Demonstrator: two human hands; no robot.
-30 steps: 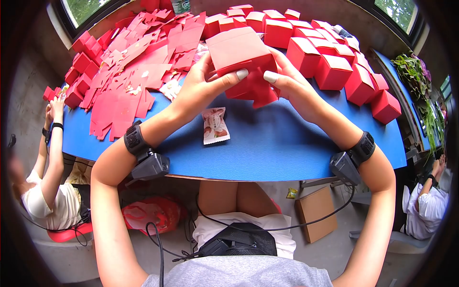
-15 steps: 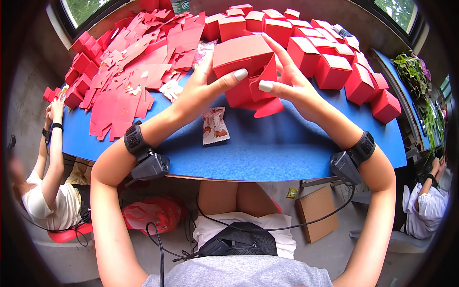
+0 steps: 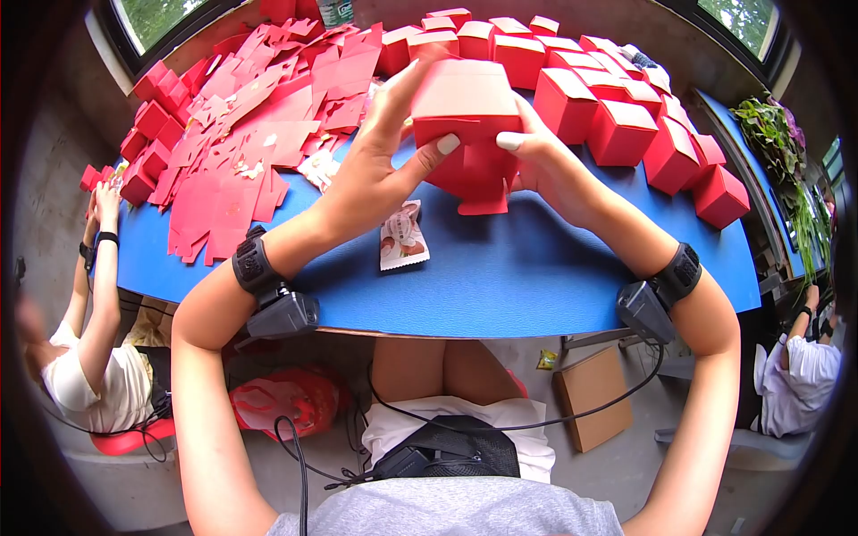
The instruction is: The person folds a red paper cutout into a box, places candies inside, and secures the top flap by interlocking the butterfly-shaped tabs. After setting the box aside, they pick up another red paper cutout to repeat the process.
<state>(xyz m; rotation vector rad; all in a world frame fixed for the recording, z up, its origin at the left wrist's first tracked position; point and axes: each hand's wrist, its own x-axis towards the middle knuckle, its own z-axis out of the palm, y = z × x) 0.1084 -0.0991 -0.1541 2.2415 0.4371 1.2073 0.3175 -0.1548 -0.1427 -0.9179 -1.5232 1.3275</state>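
While the right hand pinches the right edge of a red box above the blue table, the left hand, its blurred fingers spread, rests its thumb on the box's front. Flat red card pieces cover the table's far left and folded boxes crowd its far right (a wrapped packet lies nearer), with windows beyond and a brown carton on the grey floor.
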